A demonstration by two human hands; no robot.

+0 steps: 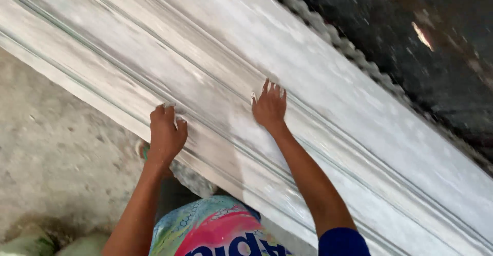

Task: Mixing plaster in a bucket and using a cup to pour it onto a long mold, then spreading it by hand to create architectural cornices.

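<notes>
Both hands rest on a long white moulding [318,133], a dusty ridged plaster-like length that runs diagonally from the upper left to the lower right and fills most of the view. The left hand [165,133] lies on the lower part of the moulding, close to its near edge; its fingers [160,111] are bent and held together, curled down onto the surface with the knuckles raised, and the thumb presses in at the side. It is neither flat nor wrapped round anything, more a half-closed claw bearing on the face. The right hand [269,107] sits further up the moulding, just beside one of the long grooves; it is open and fairly flat, fingers [275,89] slightly spread and pointing up toward the far edge, palm on the surface. Neither hand grips a loose object. The two hands are near each other but apart, with one raised rib of the moulding between them. The right forearm ends in a blue sleeve [343,243] at the bottom edge. Below the moulding, between the arms, shows a colourful printed bag [215,230] in pink, green and blue. To the left lies a rough grey floor [56,158]; at the upper right, past the moulding's scalloped edge, is a dark surface [411,40], blurred.
</notes>
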